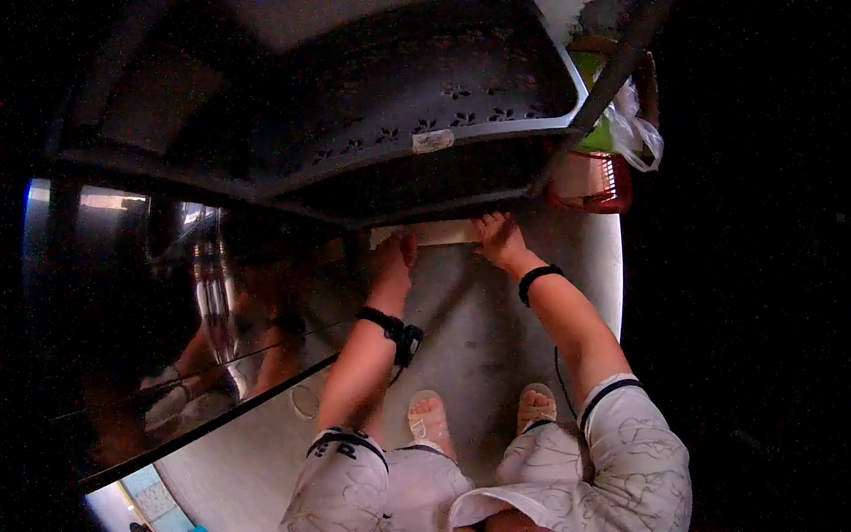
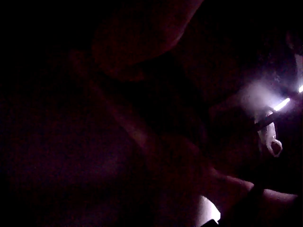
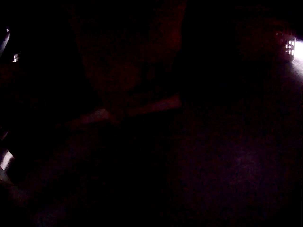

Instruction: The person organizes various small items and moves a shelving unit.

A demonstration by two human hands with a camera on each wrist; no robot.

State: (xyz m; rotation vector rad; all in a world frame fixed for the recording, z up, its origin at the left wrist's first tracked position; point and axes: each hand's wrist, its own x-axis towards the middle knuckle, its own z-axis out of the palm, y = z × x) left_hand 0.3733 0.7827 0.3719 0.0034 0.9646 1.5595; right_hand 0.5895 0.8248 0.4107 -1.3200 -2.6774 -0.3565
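In the head view a pale flat strip lies low beneath the edge of a dark chair-like seat with flower-shaped cutouts. My left hand is at the strip's left part, its fingers partly hidden in shadow. At the strip's right end is my right hand, fingers reaching over it; a firm hold cannot be made out. The left wrist view is very dark and shows only a dim hand outline. A faint hand shape and part of the strip show in the right wrist view.
A glossy dark panel stands on the left, with reflections on it. At the upper right are a red basket and a green container with a clear plastic bag. Two sandalled feet stand on the grey floor.
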